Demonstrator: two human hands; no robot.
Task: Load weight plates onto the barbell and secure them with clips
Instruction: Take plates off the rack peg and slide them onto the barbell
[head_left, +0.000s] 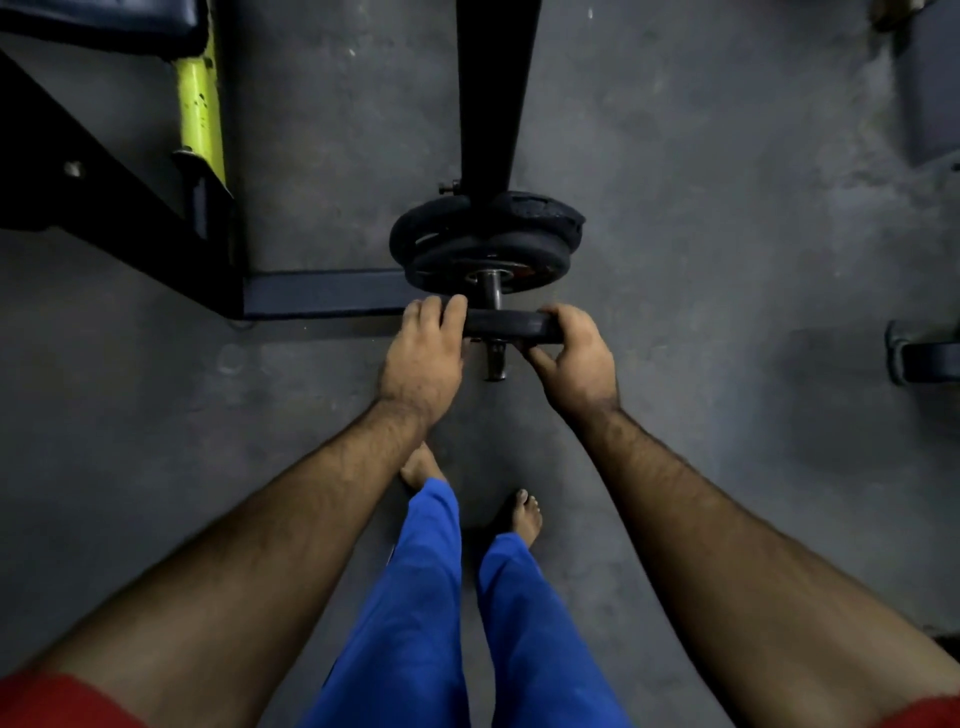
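The barbell sleeve (491, 291) points toward me, its end (496, 361) sticking out below a small black weight plate (511, 325) that sits on the sleeve. My left hand (426, 358) grips the plate's left edge and my right hand (574, 358) grips its right edge. Further up the sleeve, apart from this plate, sit several black plates (485, 244) stacked together. No clip is visible.
A black upright post (493, 93) rises behind the loaded plates. A black and yellow bench frame (200, 114) stands at the left, its base bar (322, 293) reaching to the plates. Another dark piece of equipment (922, 353) lies at the right edge. My bare feet stand on grey floor.
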